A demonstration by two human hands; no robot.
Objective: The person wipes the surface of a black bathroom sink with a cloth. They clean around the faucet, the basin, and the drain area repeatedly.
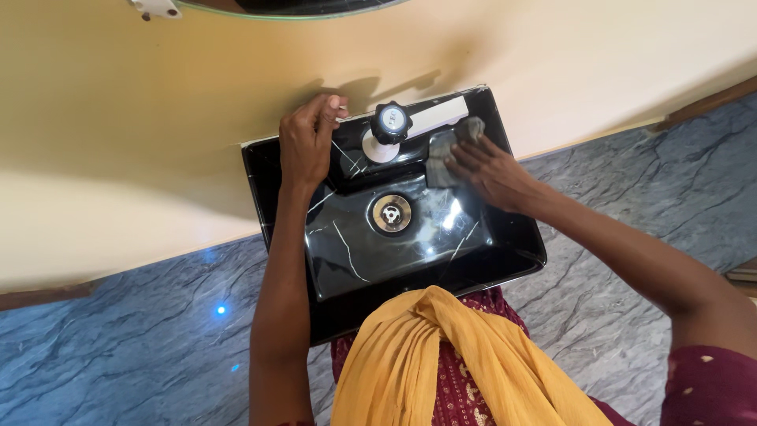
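At the centre of the frame, the glossy black rectangular stone basin carries thin white veins around a silver metal drain. Above it, the white plastic tap has a black knob. The crumpled cloth is grey, the wall cream, the marbled floor blue-grey, and the draped fabric scarf at lower centre mustard yellow.
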